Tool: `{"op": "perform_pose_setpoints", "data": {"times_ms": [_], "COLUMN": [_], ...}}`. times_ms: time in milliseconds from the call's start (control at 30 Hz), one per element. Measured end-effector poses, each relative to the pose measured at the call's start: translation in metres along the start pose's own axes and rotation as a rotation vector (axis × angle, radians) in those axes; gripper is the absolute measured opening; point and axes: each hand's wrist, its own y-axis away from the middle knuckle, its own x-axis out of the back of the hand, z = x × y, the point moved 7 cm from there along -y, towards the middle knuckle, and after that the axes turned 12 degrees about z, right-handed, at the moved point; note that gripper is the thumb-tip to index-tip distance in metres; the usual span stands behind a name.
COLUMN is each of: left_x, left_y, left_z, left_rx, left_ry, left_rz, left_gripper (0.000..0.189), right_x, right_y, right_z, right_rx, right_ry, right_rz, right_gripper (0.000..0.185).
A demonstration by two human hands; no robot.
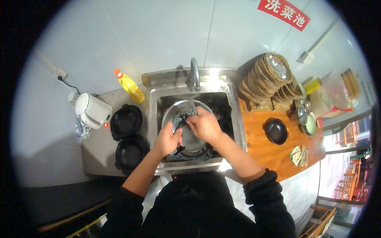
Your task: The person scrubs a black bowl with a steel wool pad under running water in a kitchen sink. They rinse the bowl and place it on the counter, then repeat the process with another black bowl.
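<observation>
Over a steel sink (241,131), my left hand (169,141) grips a dark, wet, shiny object (178,120), perhaps a black bowl seen tilted. The fingers of my right hand (206,124) are closed at its upper right edge; whether they pinch something small is hidden. Water runs from the curved metal faucet (195,74) onto the object. Below both hands, a round metal basin (166,114) holds cloudy water. More black bowls or pots (202,155) lie in the sink, beside and in front of the basin, partly covered.
Left of the sink are two black pots (126,122), a yellow detergent bottle (131,87) and a white electric kettle (93,110). On the right wooden counter (256,160) stand stacked woven baskets (262,80), a small black bowl (276,131), green-rimmed bowls (310,124) and patterned cloths (299,156).
</observation>
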Motion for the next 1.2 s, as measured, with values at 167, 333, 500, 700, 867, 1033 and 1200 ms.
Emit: {"op": "perform_pose_setpoints", "data": {"times_ms": [167,333,500,700,867,1033,1200], "left_x": [0.004,0.011,0.011,0.007,0.009,0.016,0.008], "left_y": [-0.001,0.001,-0.004,-0.006,-0.010,-0.012,-0.004], "left_z": [-0.006,-0.010,-0.007,-0.010,-0.010,-0.008,-0.014], "left_rx": [-0.055,-0.102,-0.060,0.043,0.010,-0.087,-0.180], "left_ry": [0.024,-0.036,0.003,0.105,0.101,-0.127,-0.382], "left_rz": [0.042,0.094,0.068,-0.008,-0.024,0.115,0.245], "left_gripper": [0.011,0.012,0.013,0.014,0.013,0.012,0.019], "right_x": [-0.001,-0.004,0.000,-0.019,-0.019,-0.027,-0.054], "right_y": [-0.005,0.000,0.001,-0.006,-0.013,-0.009,0.023], "right_z": [0.013,0.033,0.015,-0.006,0.001,0.038,0.054], "right_rx": [-0.112,-0.193,-0.158,0.096,0.242,0.037,-0.262], "right_ry": [-0.059,0.032,0.076,-0.117,0.046,0.326,0.489], "right_rz": [0.078,0.076,0.196,-0.026,-0.155,-0.272,-0.361], "right_gripper": [0.012,0.011,0.009,0.012,0.013,0.014,0.014]}}
